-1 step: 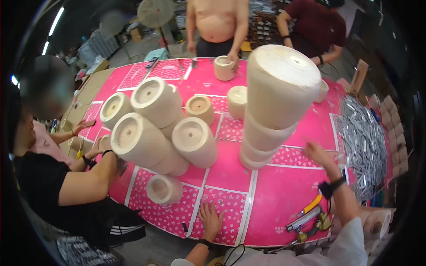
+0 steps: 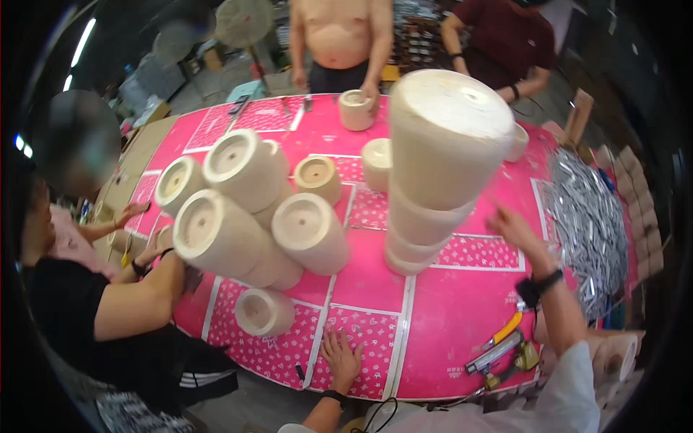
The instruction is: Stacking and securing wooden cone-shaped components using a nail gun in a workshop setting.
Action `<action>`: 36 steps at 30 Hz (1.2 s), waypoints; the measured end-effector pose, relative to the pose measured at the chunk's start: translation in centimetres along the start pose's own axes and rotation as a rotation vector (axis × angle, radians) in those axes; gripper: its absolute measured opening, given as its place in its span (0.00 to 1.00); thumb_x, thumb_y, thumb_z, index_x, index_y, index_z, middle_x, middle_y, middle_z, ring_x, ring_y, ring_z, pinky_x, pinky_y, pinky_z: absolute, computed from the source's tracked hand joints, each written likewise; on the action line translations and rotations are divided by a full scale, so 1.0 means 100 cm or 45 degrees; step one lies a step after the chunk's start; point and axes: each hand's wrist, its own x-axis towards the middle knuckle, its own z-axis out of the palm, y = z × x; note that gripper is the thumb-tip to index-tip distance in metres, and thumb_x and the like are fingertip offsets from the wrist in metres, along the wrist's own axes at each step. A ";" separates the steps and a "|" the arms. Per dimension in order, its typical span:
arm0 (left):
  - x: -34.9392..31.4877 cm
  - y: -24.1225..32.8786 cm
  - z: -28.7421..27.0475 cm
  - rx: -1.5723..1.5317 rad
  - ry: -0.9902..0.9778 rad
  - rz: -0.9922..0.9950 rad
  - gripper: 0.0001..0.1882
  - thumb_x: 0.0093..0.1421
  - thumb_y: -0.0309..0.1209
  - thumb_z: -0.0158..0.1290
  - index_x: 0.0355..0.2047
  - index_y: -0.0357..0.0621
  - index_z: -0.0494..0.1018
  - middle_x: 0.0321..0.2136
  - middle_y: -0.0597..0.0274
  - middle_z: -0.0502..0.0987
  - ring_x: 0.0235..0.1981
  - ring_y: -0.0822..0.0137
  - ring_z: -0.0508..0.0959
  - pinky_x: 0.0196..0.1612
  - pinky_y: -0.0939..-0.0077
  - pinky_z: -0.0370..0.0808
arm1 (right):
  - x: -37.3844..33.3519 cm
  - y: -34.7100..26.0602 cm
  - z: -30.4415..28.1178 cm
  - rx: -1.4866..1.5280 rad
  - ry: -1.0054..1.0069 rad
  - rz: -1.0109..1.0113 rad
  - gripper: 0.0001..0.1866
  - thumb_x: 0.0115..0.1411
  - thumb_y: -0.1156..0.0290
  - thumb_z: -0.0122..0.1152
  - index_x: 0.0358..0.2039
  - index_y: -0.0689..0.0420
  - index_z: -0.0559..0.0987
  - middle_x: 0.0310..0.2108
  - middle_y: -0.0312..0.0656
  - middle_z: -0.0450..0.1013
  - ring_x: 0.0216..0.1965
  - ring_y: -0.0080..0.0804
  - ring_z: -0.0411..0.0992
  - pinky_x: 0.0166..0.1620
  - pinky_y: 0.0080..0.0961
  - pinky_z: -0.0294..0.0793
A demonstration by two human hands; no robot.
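My left hand [image 2: 341, 360] lies flat on the pink patterned tabletop [image 2: 462, 317], fingers spread, with nothing in it. Over the right half of the table my right hand [image 2: 515, 229] is raised, its fingers apart and loosely bent, slightly blurred; I see nothing in them. Close to it stands a tall stack of pale wooden tubs [image 2: 447, 159], the largest on top with its closed end up. A small round wooden pot [image 2: 264, 312] rests up and left of my left hand. Behind it, several hollow wooden pots [image 2: 238, 234] are piled together.
Near the front right edge lie a brass-coloured air tool [image 2: 514, 364] and a yellow-handled tool [image 2: 503, 330]. A heap of silver metal strips [image 2: 588, 231] covers the right side. Across the table a person's hand touches a wooden pot [image 2: 356, 110]. A person in black [image 2: 108, 303] works at the left.
My right hand has moved slightly farther across the table, fingers stretching toward the stack. My left hand stays flat. The whole view has shifted a little.
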 end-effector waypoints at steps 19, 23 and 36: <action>-0.002 -0.001 0.021 0.237 0.050 -0.011 0.35 0.56 0.48 0.50 0.57 0.36 0.57 0.61 0.43 0.49 0.63 0.44 0.45 0.60 0.42 0.44 | 0.122 0.043 -0.110 -0.164 0.202 0.625 0.13 0.55 0.68 0.53 0.36 0.66 0.73 0.22 0.50 0.73 0.20 0.39 0.74 0.20 0.36 0.74; -0.006 -0.005 0.019 0.268 0.023 -0.075 0.35 0.56 0.49 0.49 0.57 0.37 0.58 0.61 0.43 0.49 0.63 0.44 0.44 0.60 0.41 0.44 | 0.074 0.025 -0.019 -0.182 -0.027 0.337 0.14 0.55 0.70 0.51 0.41 0.64 0.72 0.22 0.54 0.73 0.21 0.40 0.74 0.23 0.36 0.74; -0.010 -0.001 0.022 0.306 0.146 0.010 0.35 0.55 0.47 0.51 0.56 0.35 0.60 0.60 0.43 0.52 0.63 0.45 0.47 0.60 0.42 0.45 | -0.169 0.062 0.173 -0.705 -0.439 0.495 0.39 0.55 0.50 0.53 0.59 0.61 0.56 0.57 0.67 0.53 0.57 0.62 0.56 0.54 0.47 0.64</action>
